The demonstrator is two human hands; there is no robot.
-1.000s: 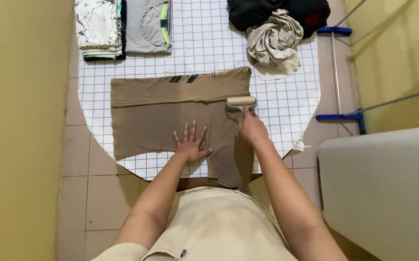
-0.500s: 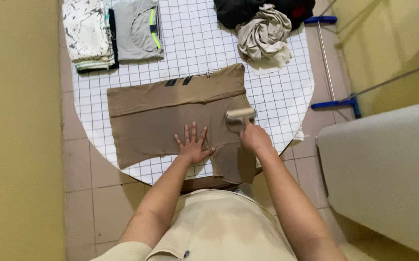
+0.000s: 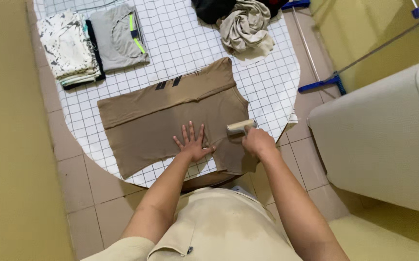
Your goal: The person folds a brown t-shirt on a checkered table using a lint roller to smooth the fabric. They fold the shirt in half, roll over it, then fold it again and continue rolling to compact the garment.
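Roller [image 3: 241, 127] drawn nearer, right hand [image 3: 257, 142] fingers gripping it, left hand [image 3: 192, 144] splayed on shirt [image 3: 146, 116]

Beige short-sleeved shirt with a small dark button near the lower hem. Bare forearms, left hand [image 3: 192, 143] and right hand [image 3: 257, 142] ungloved, without rings.

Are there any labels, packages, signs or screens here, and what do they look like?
No packages, signs or screens show.
Dark marks: two short black bars printed near the far edge of the brown shirt.
Neon stripe: a narrow yellow-green band on the folded grey garment, far left of the gridded table.
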